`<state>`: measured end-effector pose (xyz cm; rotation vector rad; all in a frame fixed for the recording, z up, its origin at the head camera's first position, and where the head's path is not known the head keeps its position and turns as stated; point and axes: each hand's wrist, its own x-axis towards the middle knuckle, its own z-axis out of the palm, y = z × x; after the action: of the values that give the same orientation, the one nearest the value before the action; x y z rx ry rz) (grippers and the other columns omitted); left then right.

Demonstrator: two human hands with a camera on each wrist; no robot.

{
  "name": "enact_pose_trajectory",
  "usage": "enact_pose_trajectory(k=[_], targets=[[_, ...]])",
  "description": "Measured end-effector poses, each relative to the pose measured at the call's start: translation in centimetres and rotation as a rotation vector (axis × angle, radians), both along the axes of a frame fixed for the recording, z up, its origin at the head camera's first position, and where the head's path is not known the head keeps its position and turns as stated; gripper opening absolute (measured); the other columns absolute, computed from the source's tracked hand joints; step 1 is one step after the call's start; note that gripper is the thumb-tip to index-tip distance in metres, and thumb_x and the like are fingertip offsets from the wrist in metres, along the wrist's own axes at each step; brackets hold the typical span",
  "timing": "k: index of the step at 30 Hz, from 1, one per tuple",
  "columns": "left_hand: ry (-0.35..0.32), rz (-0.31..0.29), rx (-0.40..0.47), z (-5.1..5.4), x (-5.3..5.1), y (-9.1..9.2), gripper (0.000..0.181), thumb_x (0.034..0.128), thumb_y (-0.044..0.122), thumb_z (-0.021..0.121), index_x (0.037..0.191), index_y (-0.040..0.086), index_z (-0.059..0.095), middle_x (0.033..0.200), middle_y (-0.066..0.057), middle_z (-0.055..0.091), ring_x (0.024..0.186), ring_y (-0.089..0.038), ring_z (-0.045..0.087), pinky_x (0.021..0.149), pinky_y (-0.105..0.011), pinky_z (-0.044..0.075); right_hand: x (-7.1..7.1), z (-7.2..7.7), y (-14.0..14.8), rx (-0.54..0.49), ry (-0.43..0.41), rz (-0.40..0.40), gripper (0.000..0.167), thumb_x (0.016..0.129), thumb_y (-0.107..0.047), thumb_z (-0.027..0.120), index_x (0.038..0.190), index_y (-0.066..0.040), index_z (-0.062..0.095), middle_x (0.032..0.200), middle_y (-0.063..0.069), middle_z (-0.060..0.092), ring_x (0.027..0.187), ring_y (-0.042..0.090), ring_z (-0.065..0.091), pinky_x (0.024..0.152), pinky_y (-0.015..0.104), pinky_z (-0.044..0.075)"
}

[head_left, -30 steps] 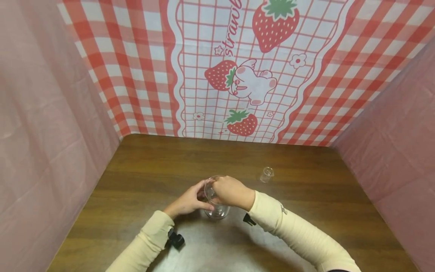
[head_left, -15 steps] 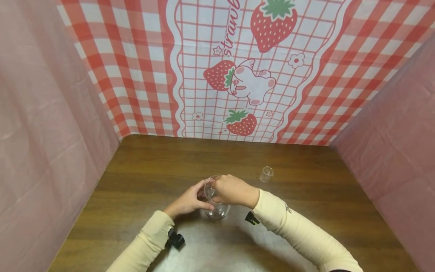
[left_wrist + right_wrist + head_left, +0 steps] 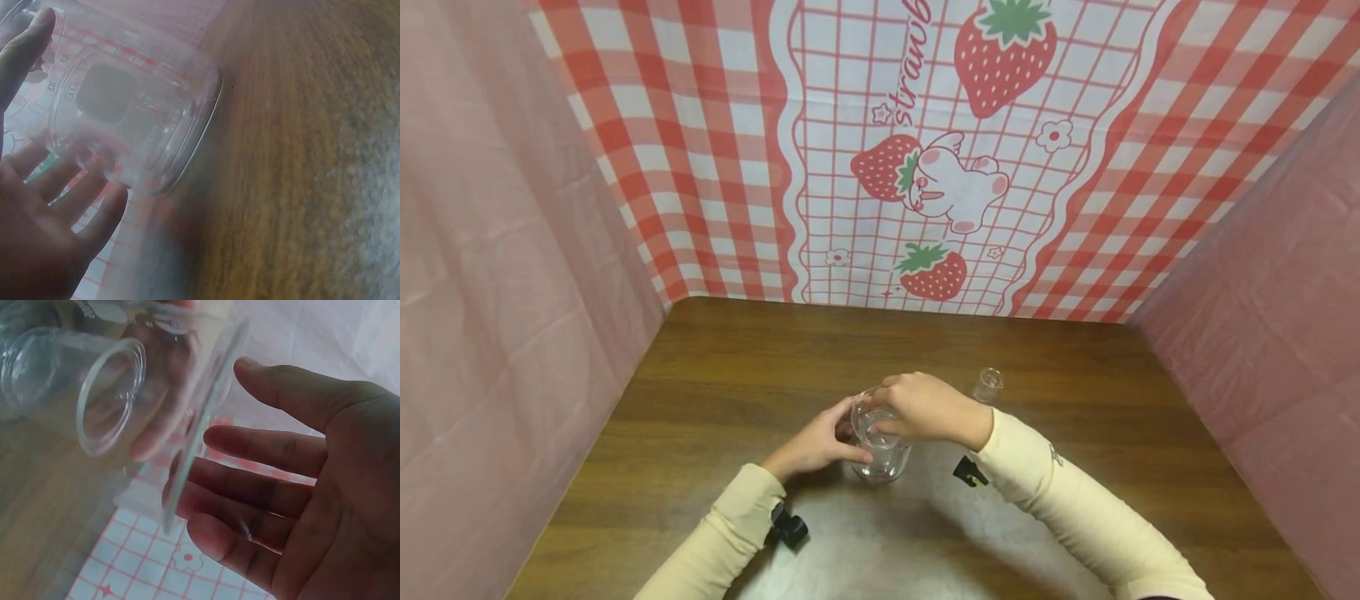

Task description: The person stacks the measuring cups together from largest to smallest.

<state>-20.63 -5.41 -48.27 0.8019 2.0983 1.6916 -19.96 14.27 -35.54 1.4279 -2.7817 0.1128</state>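
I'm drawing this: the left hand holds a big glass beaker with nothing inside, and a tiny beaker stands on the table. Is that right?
Not empty: the right wrist view shows a smaller beaker inside. The left hand holds the big glass beaker, and the tiny beaker stands on the table.

Black devices [image 3: 790, 527] sit at the cuffs of long cream sleeves [image 3: 1075, 504].

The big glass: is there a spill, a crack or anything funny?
No spill or crack shows. The big glass stands upright on the table, with a smaller glass inside. What looks odd is behind it: the bunny and the word on the back cloth are turned sideways instead of upright.
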Motion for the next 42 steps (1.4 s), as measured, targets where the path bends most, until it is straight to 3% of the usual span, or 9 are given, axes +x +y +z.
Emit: enact_pose_trajectory(k=[11,18,23,42], targets=[[0.111,-0.021,0.03,-0.8,-0.3,0.0,0.086,0.0755,0.027,0.083,0.144,0.0,0.038,0.145,-0.024,0.046,0.128,-0.037,0.053,0.108,-0.047,0.046,-0.4,1.2,1.1,-0.115,0.002,-0.003,0.022,0.087,-0.028,0.073,0.098,-0.01,0.075,0.08,-0.001,0.068,0.067,0.008,0.06,0.059,0.02,0.052],[0.041,-0.018,0.05,-0.3,-0.3,0.2,0.083,0.0757,0.013,0.083,0.144,-0.002,0.038,0.145,-0.024,0.047,0.13,-0.041,0.049,0.111,-0.052,0.042,-0.8,2.2,1.6,-0.13,0.052,-0.029,0.023,0.086,-0.031,0.074,0.094,-0.01,0.075,0.081,-0.001,0.069,0.067,0.007,0.059,0.059,0.02,0.052],[0.041,-0.024,0.058,-0.4,-0.3,0.1,0.085,0.0753,0.013,0.083,0.144,-0.005,0.036,0.145,-0.025,0.045,0.131,-0.042,0.048,0.111,-0.052,0.042,-1.2,2.4,2.3,-0.122,0.048,-0.059,0.022,0.086,-0.029,0.074,0.095,-0.009,0.075,0.081,-0.001,0.068,0.067,0.005,0.056,0.059,0.021,0.051],[0.033,-0.018,0.051,-0.2,0.0,0.1,0.088,0.0751,0.013,0.083,0.146,-0.003,0.034,0.148,-0.023,0.043,0.13,-0.041,0.05,0.109,-0.051,0.044,-3.0,2.2,4.8,-0.121,0.016,-0.185,0.021,0.084,-0.027,0.076,0.095,-0.009,0.075,0.086,0.001,0.07,0.077,0.013,0.066,0.068,0.03,0.057]])
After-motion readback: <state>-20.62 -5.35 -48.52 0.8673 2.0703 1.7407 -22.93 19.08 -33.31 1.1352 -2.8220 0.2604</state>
